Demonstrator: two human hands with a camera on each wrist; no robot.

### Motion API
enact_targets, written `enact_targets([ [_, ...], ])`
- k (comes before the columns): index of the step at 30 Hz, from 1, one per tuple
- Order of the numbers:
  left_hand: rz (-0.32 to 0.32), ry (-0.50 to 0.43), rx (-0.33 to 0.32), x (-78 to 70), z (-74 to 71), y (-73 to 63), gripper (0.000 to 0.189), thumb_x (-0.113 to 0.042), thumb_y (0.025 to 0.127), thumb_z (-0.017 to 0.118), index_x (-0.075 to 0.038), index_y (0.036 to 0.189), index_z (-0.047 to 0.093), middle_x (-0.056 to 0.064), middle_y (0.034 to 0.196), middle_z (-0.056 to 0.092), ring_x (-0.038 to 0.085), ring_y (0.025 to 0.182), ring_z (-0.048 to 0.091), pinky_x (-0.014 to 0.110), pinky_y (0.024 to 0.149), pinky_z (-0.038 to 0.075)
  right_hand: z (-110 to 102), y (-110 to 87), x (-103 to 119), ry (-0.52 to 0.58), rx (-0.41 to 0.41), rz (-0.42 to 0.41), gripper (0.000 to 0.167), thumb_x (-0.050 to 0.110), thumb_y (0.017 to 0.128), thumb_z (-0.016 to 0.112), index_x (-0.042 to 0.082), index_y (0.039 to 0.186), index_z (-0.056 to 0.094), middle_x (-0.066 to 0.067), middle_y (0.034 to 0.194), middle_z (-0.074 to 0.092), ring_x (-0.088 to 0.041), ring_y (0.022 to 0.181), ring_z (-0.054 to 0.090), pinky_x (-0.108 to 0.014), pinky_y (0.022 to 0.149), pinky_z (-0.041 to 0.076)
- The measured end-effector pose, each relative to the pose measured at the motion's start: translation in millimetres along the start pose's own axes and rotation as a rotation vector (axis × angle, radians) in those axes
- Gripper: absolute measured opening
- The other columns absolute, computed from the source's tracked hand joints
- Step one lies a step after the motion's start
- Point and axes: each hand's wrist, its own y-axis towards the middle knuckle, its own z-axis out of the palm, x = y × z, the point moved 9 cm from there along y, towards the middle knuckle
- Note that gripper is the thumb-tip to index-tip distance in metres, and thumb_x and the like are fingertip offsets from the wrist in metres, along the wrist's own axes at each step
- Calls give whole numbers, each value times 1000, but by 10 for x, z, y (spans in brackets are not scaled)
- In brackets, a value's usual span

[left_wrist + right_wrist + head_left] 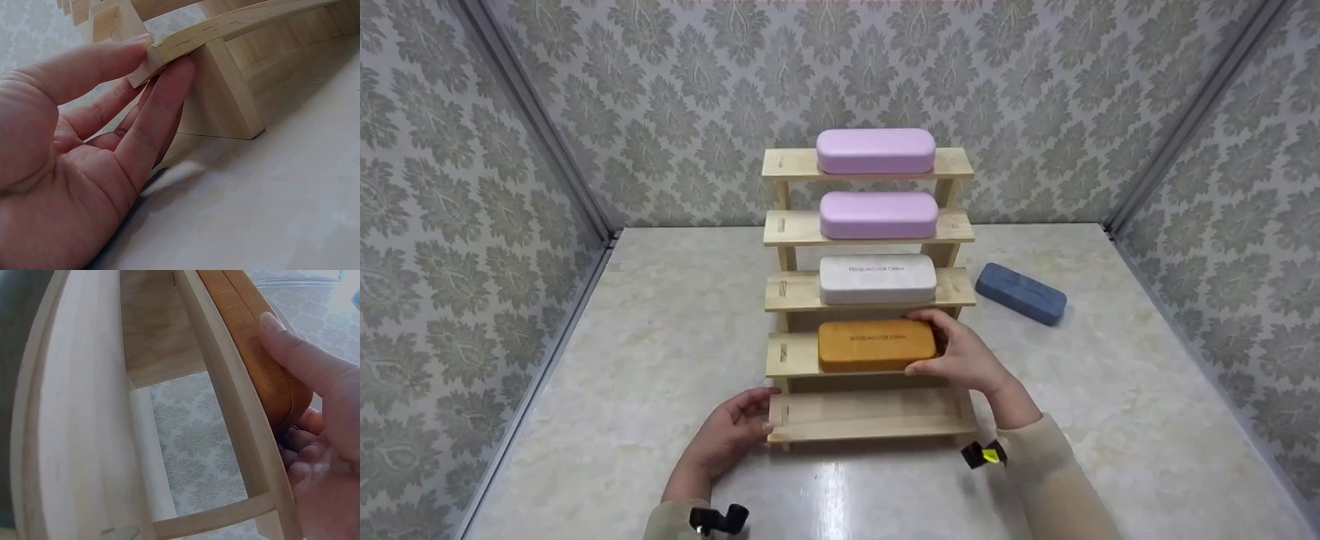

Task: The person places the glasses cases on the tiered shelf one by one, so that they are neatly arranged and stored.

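From the head view, the right hand [960, 354] wraps round the right end of the orange case [876, 345], which lies on the second step from the bottom of the wooden stepped rack [870, 417], while the left hand [731, 433], fingers fairly straight and holding nothing, touches the left end of the bare bottom step at about nine o'clock. Steadying the rack that way looks wise; I'd keep the case level and square to the step, as the white case [877, 279] and the two pink cases [876, 150] above lie. A blue case [1021, 292] lies on the table [622, 360] at two o'clock of the rack. In the left wrist view the fingertips [169, 73] press the step's corner [152, 56]; the rest of the rack runs out of frame. In the right wrist view the thumb [298, 354] lies along the orange case [253, 337], the other fingers probably curled beneath its end, though they are mostly hidden; the lettering cannot be read.
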Motion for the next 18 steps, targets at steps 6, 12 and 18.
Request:
enact_targets([
  [6, -4, 2, -4, 20, -9, 10, 62, 8, 89, 66, 9, 146, 41, 3, 125, 61, 14, 112, 65, 26, 94, 59, -16, -15, 0, 18, 19, -15, 79, 15, 76, 92, 4, 143, 52, -16, 144, 57, -27, 123, 58, -18, 100, 49],
  [12, 3, 9, -6, 20, -29, 12, 58, 6, 90, 66, 4, 144, 47, 2, 124, 62, 14, 111, 66, 26, 93, 59, -87, -61, -9, 80, 9, -32, 80, 6, 74, 91, 0, 144, 51, -19, 148, 54, -34, 137, 53, -25, 115, 45],
  [18, 8, -5, 4, 13, -14, 11, 58, 8, 90, 66, 4, 144, 46, 3, 126, 61, 16, 114, 66, 27, 97, 58, -180, -132, -30, 75, -13, -27, 78, 7, 75, 90, 2, 143, 52, -18, 149, 55, -34, 138, 53, -47, 118, 42],
])
